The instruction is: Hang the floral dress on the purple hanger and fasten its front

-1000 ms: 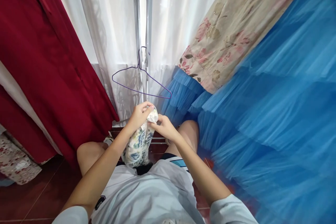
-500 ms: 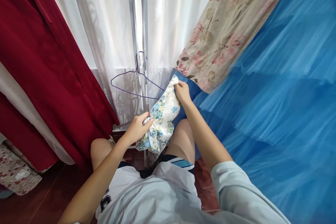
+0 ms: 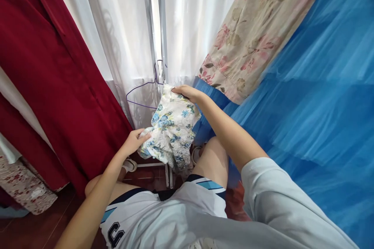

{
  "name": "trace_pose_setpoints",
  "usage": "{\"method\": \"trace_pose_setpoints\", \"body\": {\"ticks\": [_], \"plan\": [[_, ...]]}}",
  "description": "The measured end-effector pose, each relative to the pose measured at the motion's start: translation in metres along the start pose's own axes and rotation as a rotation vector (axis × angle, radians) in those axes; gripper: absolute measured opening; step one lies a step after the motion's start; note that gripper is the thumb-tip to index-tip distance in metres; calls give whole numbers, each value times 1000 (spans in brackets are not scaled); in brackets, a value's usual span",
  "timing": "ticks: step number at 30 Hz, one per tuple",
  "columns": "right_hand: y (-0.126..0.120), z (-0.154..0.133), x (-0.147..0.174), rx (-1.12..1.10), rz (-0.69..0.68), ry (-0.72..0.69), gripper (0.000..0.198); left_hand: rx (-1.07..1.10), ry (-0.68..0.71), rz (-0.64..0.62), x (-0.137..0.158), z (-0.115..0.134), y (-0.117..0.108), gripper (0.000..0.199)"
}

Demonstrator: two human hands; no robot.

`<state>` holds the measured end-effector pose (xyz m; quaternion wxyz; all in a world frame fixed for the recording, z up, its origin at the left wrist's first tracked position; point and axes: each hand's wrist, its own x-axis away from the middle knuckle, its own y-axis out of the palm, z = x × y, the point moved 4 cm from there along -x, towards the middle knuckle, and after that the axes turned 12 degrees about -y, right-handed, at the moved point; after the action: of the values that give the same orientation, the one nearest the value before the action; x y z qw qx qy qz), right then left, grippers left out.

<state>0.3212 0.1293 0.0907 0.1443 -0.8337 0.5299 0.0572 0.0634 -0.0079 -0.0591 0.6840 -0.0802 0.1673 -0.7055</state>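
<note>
Between my two hands hangs a small white garment point(image 3: 172, 124) with blue and yellow flowers; its exact cut cannot be made out among the folds. My left hand point(image 3: 135, 142) is closed on its lower left edge, thumb on top. At its upper edge, my right hand point(image 3: 187, 92) pinches the cloth, fingers partly hidden by it. Just behind the garment, a thin purple clothes hanger point(image 3: 140, 86) hangs by its hook on a metal rack post; the cloth covers the hanger's right part.
Grey metal posts point(image 3: 162, 19) rise in front of white curtains point(image 3: 187, 15). Long dark red cloth point(image 3: 73, 85) hangs at left. Beige floral cloth point(image 3: 248, 46) and layered blue tulle point(image 3: 315, 124) fill the right. Below lies a red tiled floor point(image 3: 64, 218), with the rack's foot between my legs.
Both hands have moved left with the garment, which is now spread wider and covers the hanger's right side. My knees have parted further, baring the rack's foot.
</note>
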Motion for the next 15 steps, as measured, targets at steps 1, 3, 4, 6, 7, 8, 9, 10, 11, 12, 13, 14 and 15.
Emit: {"method": "trace_pose_setpoints", "body": {"ticks": [1,3,4,6,7,8,9,10,11,12,13,14,15], "plan": [[-3,0,-1,1,-15,-3,13,39,-49,-9,-3,-11,-11,48],[-8,-1,-4,27,-35,10,12,43,-107,15,-11,-29,-38,52],[-10,0,-5,46,-38,22,12,-5,-117,15,-16,-35,-52,51],[-12,1,-7,70,-42,58,11,-182,-124,-19,-27,-42,-80,47],[-12,1,-8,68,-48,77,10,-290,-129,-28,-34,-43,-95,43],[-11,2,-8,56,-58,99,9,-399,-138,-15,-42,-42,-110,39],[-10,3,-8,36,-71,123,9,-505,-149,22,-52,-40,-126,34],[-8,4,-8,13,-82,147,9,-603,-160,78,-63,-35,-141,30],[-7,5,-7,-9,-87,171,9,-682,-163,150,-75,-28,-155,28],[-7,5,-6,-28,-84,189,9,-737,-154,229,-87,-17,-167,28],[-6,4,-5,-43,-73,203,9,-764,-128,303,-101,-4,-177,29],[-6,4,-5,-58,-64,214,9,-755,-87,372,-114,12,-182,30],[-6,3,-4,-71,-58,223,9,-706,-40,437,-127,29,-185,30]]}}
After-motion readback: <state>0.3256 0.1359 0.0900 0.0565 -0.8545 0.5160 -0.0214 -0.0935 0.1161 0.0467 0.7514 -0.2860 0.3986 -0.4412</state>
